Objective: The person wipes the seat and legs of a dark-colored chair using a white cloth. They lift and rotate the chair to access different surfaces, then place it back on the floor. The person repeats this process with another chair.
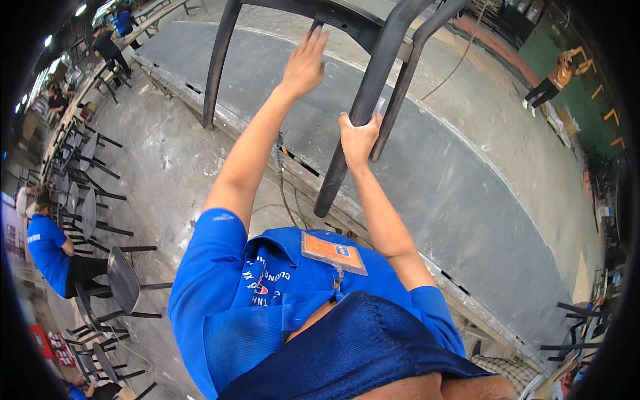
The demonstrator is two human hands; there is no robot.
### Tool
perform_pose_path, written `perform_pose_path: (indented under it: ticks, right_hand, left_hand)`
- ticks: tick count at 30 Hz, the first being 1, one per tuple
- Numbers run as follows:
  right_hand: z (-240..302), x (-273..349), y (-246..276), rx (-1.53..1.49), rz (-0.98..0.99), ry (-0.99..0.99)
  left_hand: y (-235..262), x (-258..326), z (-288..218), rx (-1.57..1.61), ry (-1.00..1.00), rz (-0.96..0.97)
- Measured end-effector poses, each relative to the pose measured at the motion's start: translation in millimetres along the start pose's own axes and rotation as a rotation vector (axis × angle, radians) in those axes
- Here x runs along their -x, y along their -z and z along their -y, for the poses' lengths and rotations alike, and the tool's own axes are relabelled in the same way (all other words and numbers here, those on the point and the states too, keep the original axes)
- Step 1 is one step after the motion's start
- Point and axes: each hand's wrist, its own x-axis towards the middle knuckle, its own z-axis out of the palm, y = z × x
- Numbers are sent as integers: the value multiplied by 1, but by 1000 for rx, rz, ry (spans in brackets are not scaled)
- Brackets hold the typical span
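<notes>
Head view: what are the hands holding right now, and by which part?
A dark metal chair frame. The right hand grips one tubular leg midway along; the left hand rests open against the frame higher up.

I see a blue short-sleeve polo shirt [227, 280], orange badge [333, 253] clipped at chest, dark blue cloth [353, 353] near chin, bare forearms.

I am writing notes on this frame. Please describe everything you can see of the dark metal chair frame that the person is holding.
The chair frame is bare dark metal tubing, dull and unpainted in look, with no seat pad visible. Four curved legs show; its top runs out of the picture. It is tilted, lifted in front of the person, above the long grey platform. The right hand grips one front leg around its middle. The left hand lies flat, fingers stretched, against a crossbar near the top. Nothing else touches it in view.
</notes>
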Motion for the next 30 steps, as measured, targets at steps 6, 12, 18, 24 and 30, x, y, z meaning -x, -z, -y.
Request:
perform_pose_path:
  ticks: [6,12,18,24,30]
  right_hand:
    - [4,5,-3,3,17,38]
    - [2,0,-4,55,5,1]
    - [-1,-20,-13,92,-51,-78]
    - [-2,-38,-11,28,-21,-143]
    - [-3,-41,-14,87,-47,-137]
  left_hand:
    - [-40,-46,14,-206,-43,-20]
    - [-51,-52,18,-215,71,-54]
    - [-66,-45,3,-67,-84,20]
    - [-60,-56,49,-371,-173,121]
    - [-21,-105,150,-615,-26,-348]
